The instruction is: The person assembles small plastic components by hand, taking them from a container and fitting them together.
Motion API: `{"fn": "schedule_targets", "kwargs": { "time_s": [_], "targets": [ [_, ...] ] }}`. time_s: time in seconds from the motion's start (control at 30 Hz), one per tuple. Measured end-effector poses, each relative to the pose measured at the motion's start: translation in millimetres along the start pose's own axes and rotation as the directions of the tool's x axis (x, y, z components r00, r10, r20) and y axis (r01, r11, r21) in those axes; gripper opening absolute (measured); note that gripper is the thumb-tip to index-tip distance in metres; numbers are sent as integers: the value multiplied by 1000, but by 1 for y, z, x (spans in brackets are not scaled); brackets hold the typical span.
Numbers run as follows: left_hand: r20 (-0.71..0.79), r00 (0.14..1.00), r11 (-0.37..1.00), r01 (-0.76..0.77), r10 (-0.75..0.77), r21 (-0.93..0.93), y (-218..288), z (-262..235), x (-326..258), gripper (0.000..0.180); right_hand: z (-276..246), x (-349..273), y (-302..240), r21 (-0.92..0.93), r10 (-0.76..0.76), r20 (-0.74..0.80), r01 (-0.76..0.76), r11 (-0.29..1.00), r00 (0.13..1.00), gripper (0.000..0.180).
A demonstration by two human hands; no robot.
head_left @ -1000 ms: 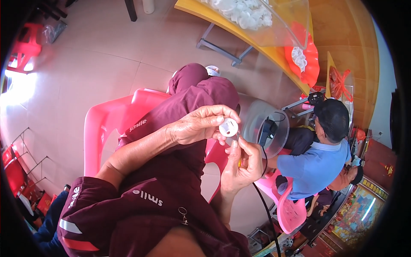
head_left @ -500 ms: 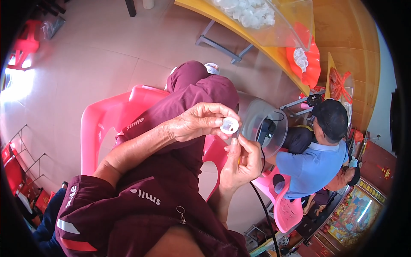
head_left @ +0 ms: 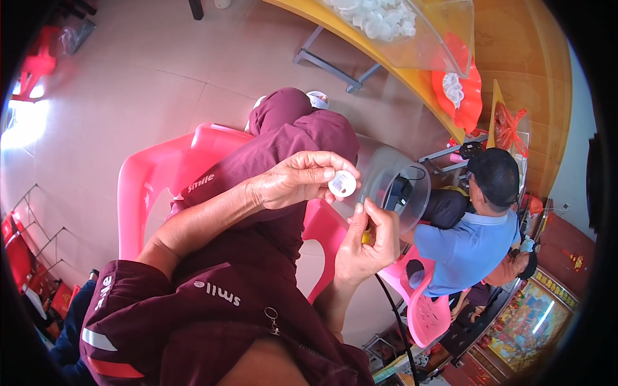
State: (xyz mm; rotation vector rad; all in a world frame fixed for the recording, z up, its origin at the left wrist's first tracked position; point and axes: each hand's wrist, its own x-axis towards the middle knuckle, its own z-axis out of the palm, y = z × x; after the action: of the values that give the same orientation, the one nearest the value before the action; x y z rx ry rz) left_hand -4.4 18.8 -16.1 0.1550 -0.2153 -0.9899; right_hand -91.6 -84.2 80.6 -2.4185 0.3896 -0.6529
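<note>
My left hand [head_left: 299, 181] is closed, pinching a small round white plastic disc [head_left: 342, 184] by its edge. The disc's face is turned up and has a small dark hole. Below and to the right, my right hand [head_left: 368, 248] is closed in a pinch, its thumb and forefinger on the thin end of a slim tool. A yellow part [head_left: 366, 237] of the tool shows between the fingers; the remainder is hidden by the hand. A black cord [head_left: 394, 309] runs down from behind this hand. The fingertips are a little apart from the disc.
Close by on the right stands a clear plastic tub [head_left: 412, 196] with a dark object inside. A person in a blue shirt [head_left: 467, 248] sits beside it on a pink chair [head_left: 428, 318]. At the upper right, a yellow table [head_left: 412, 80] bears a clear bin of white pieces [head_left: 380, 22] and a red bowl [head_left: 463, 106].
My right fingertips have moved slightly down and away from the disc, widening the gap. My left hand and the disc have shifted slightly left.
</note>
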Motion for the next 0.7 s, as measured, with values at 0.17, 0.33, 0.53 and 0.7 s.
{"fn": "schedule_targets", "kwargs": {
  "time_s": [0.17, 0.33, 0.53, 0.7],
  "targets": [
    [-23, 1000, 1000, -6, 6, 26, 0, 1, 0, 31, 2, 5, -14, -36, -49, 24, 50, 998, 999, 15],
    [-28, 1000, 997, -6, 8, 75, -1, 1, -1, 30, 2, 8, -17, -82, -28, 95, 36, 996, 995, 17],
    [-31, 999, 988, -33, 38, 152, -1, 3, -2, 29, -2, 8, -17, -187, 4, 164, 28, 982, 986, 16],
    [-41, 998, 979, -45, 54, 201, 0, 3, -3, 28, -3, 8, -20, -219, 32, 198, 13, 976, 980, 15]
  ]
}}
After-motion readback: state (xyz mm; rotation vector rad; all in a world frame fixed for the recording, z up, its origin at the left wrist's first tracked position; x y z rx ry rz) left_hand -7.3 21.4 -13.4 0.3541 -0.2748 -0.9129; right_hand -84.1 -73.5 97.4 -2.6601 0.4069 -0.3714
